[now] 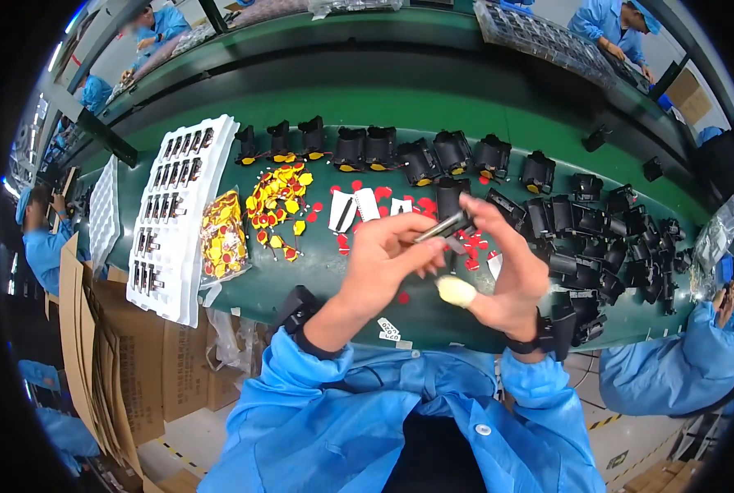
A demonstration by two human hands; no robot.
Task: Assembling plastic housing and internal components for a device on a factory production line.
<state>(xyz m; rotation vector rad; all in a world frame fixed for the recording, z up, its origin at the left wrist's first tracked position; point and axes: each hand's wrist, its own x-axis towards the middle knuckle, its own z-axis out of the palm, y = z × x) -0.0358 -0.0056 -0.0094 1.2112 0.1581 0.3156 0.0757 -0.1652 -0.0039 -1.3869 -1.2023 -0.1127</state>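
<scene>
Over the middle of the green workbench, my left hand (381,261) pinches a small black, strip-like part (443,228) between thumb and fingers. My right hand (511,275) is at the part's far end, its fingers bent near it and its thumb spread away. A pale yellow finger cot (456,291) covers that thumb. Just beyond the hands stands a black plastic housing (452,195). Red round stickers (471,261) lie scattered beneath and around the hands. Sheets of white labels (344,210) rest to the left of them.
At left, a white tray (166,275) carries rows of small dark parts. Beside it are a bag (223,236) and a loose pile of yellow-and-red pieces (278,197). Black housings line the back, and more are heaped (601,238) at right. Co-workers sit around; cardboard (137,370) stands lower left.
</scene>
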